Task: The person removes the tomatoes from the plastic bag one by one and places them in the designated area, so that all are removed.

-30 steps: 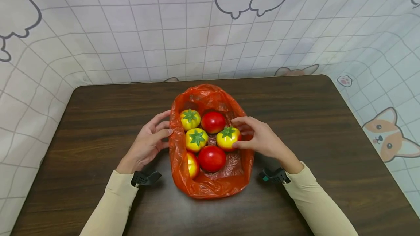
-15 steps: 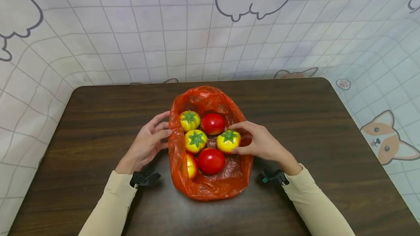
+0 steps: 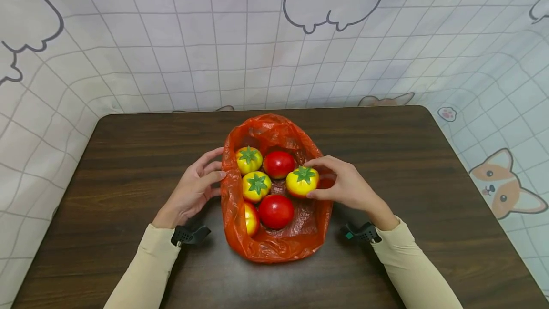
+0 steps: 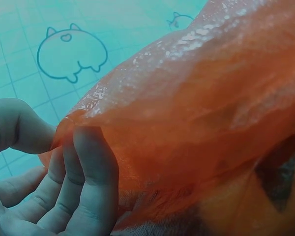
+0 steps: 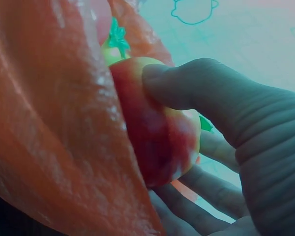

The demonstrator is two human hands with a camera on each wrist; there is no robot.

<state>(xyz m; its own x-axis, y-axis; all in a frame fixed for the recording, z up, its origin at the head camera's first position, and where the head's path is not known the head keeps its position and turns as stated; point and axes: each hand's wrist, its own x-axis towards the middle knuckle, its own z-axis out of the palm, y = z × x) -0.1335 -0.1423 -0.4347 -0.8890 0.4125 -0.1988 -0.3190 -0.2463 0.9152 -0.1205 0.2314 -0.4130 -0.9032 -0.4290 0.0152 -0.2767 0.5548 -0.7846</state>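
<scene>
- Six glossy round fruits in a crinkled orange-red plastic bag, mouth facing up, at the centre of the head frame.
- Right hand, right of centre: thumb and fingers grasp a yellow fruit with a green star-shaped calyx and reddish underside. Fruit sits within the bag's outline, right part; whether it touches the bottom, cannot tell.
- Right-wrist frame: thumb on the fruit's red-and-yellow side near the centre; bag film covers its left edge.
- Left hand, left of centre: pinches the bag's left rim, thumb over the film. Left-wrist frame, lower left, shows the same hold.
- Along the bag's left side: upper yellow green-starred fruit, lower yellow green-starred fruit, then a red-and-yellow fruit partly hidden by the rim.
- Two plain red fruits, one upper middle, one lower middle.
- Dark wood-grain table beneath; white gridded cloth with cartoon dogs behind.
- Cream sleeves; black wrist devices.
</scene>
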